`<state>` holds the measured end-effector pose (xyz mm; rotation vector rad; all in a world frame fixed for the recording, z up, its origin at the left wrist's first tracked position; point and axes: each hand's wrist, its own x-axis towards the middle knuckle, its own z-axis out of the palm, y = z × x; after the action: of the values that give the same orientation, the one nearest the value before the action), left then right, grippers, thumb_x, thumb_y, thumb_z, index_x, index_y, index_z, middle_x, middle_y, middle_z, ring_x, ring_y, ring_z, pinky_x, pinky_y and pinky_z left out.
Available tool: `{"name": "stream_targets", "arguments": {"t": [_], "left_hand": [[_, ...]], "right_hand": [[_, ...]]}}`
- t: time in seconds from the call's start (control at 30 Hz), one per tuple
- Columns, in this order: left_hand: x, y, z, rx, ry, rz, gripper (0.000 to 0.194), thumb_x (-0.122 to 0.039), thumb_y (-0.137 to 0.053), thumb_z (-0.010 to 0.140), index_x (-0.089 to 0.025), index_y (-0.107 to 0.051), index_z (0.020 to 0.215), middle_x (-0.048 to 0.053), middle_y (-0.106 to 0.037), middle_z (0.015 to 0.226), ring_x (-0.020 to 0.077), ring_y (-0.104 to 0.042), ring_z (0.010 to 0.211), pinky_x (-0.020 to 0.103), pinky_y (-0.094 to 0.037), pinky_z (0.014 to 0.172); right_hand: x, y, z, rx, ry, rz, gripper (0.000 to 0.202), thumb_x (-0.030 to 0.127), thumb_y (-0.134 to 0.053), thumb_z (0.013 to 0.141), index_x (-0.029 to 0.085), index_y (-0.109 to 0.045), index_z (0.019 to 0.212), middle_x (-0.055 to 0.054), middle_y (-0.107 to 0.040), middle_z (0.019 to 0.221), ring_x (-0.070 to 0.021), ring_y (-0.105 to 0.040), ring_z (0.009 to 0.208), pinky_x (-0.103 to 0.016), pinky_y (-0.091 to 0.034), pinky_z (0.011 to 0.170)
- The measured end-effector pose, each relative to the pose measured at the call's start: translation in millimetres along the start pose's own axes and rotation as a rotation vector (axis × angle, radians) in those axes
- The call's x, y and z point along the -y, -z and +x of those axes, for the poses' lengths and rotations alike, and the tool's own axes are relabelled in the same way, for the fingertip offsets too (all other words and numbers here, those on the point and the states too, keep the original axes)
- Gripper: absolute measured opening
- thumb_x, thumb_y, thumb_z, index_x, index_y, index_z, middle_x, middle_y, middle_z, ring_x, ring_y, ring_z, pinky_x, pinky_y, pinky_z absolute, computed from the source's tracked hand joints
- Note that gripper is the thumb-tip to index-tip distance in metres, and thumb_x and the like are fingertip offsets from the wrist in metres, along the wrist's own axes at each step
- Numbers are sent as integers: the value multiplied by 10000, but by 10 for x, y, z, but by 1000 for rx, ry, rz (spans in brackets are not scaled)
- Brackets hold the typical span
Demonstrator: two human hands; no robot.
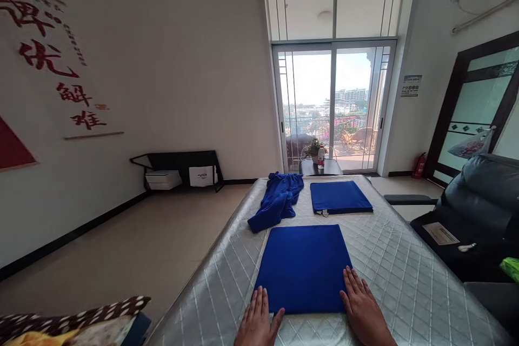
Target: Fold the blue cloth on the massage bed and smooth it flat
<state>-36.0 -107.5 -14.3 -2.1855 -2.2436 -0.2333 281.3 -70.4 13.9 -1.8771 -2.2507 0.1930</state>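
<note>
A blue cloth folded into a flat, smooth rectangle (305, 267) lies on the quilted mattress (227, 281). At its near left corner rests my left hand (258, 318), palm down with fingers stretched out. My right hand (360, 300) lies flat along the near right edge, its fingertips touching the cloth. Neither hand grips anything. Farther back on the right sits a second folded blue cloth (341, 196) with small white tags at its near edge. To its left a crumpled blue garment (279, 200) lies loosely bunched.
Past the mattress stands a small dark table (334, 167) with a plant and a bottle (321, 158), before a glass sliding door. A dark armchair (472, 211) is at the right. Patterned fabric (81, 316) shows at lower left. A black rack (182, 167) rests by the wall.
</note>
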Motion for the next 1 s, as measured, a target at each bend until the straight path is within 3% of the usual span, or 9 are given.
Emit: {"name": "stream_targets", "arguments": {"t": [0.1,0.27,0.33,0.43,0.53,0.63,0.77,0.9,1.0], "left_hand": [[-469,147,110,69,-161,-71,859,-692,-285,939,-52,-328,1510,191,-309,1566,346,-327,1438,495,-363,1147],[-1396,291,501,-61,-503,-203,653,-520,-234,1022,-124,-289,1538,142,-343,1572,275,-302,1459,480,-340,1171],[-1584,239,670,-67,-535,-224,623,-475,-205,1033,-123,-274,1542,130,-321,1585,267,-265,1472,492,-315,1184],[-1658,107,818,-36,-497,-228,646,-487,-162,1029,-112,-250,1548,107,-268,1607,246,-193,1493,463,-265,1212],[-1585,27,830,-15,-445,-198,677,-517,-137,1021,-112,-224,1556,95,-243,1615,235,-150,1503,442,-225,1228],[-1376,60,795,9,-354,-178,711,-558,-120,1008,-117,-224,1556,102,-243,1614,251,-162,1500,459,-226,1222],[-784,152,754,43,-171,-117,789,-627,-121,984,-86,-236,1547,136,-222,1611,275,-190,1491,469,-234,1210],[-99,125,681,-17,-75,-56,765,-606,-135,994,-86,-250,1544,137,-208,1611,266,-197,1492,452,-220,1211],[152,61,622,-65,-69,-49,743,-590,-144,1001,-97,-250,1547,140,-224,1610,262,-211,1490,447,-242,1202]], "right_hand": [[52,80,173,11,9,-23,610,384,-197,988,122,-266,1535,-64,-192,1618,-207,-131,1498,-424,-127,1221],[76,135,540,-11,30,-56,604,351,-210,990,94,-265,1534,-108,-211,1612,-212,-125,1499,-435,-140,1213],[36,83,634,2,21,-84,595,324,-228,983,103,-274,1533,-109,-216,1611,-207,-137,1497,-432,-151,1208],[-36,-29,695,-6,4,-104,592,329,-236,983,121,-273,1536,-88,-217,1612,-193,-154,1494,-414,-164,1205],[-70,-96,698,-22,14,-105,591,313,-237,981,112,-266,1536,-86,-214,1613,-191,-158,1493,-413,-158,1206],[-61,-95,687,-40,4,-84,596,319,-223,983,101,-261,1536,-89,-219,1612,-193,-164,1492,-415,-154,1207],[-37,-54,677,-51,-15,-35,604,347,-203,988,112,-258,1541,-82,-228,1611,-188,-178,1489,-413,-156,1208],[-29,-32,675,-42,-11,-26,618,357,-186,985,91,-250,1539,-85,-220,1614,-191,-159,1494,-408,-140,1213],[-28,-32,674,-30,-20,-20,629,376,-169,985,95,-226,1544,-73,-200,1621,-184,-146,1496,-396,-134,1215]]}}
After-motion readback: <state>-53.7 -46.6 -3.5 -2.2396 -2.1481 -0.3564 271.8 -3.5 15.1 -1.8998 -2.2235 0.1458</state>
